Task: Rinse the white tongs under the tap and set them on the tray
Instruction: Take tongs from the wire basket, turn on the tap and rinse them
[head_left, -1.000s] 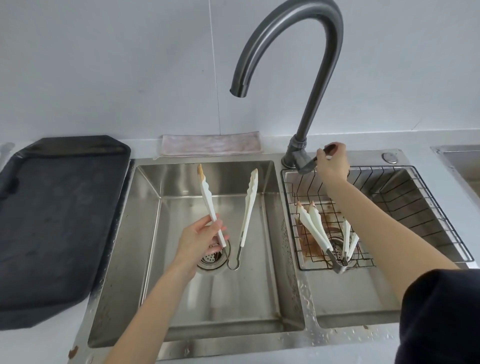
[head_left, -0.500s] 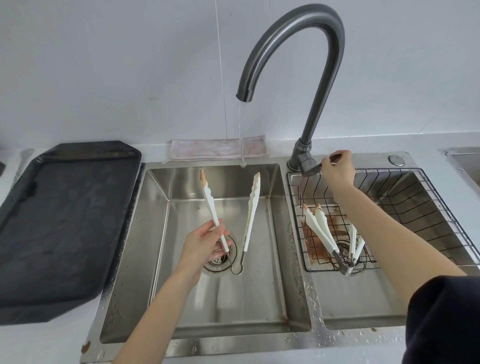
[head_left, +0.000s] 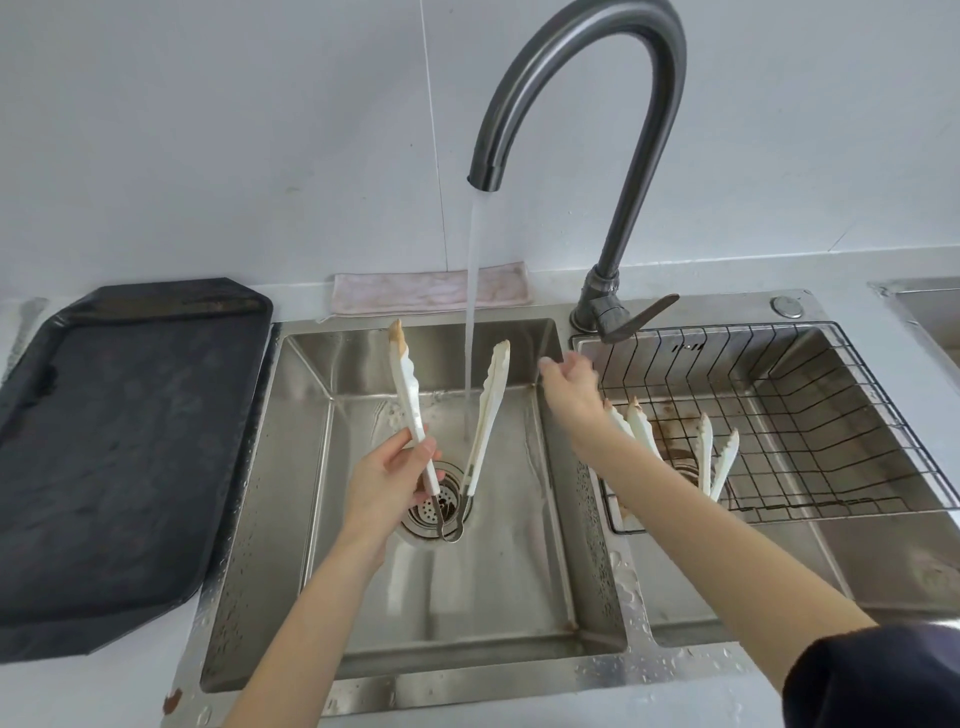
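I look down from the head camera onto a steel double sink set in a pale counter. My left hand (head_left: 387, 480) is in the left basin (head_left: 519, 597), thumb and fingers curled round one arm of a pair of white tongs (head_left: 449, 415). The tongs stand spread in a V, their metal hinge low over the round drain strainer (head_left: 431, 512), their scalloped tips pointing up and away from me. The left tip carries a brown stain.

A dark grey gooseneck tap (head_left: 597, 130) arches over the basin, and a stream of water (head_left: 474, 312) falls from its spout between the two arms of the tongs, close beside the right arm. I cannot tell whether the water touches it.

My right hand (head_left: 569, 387) hovers over the divider between the basins, just beside the right tip of the tongs, fingers loosely spread and holding nothing. It is blurred. The tap lever (head_left: 644, 314) sits behind it, apart from the hand.

In the right basin, a black wire rack (head_left: 831, 415) holds more white tongs (head_left: 714, 460), tips up.

A black tray (head_left: 119, 457) lies on the counter left of the sink, well apart from the held tongs. A folded pink cloth (head_left: 431, 293) rests behind the left basin against the wall.
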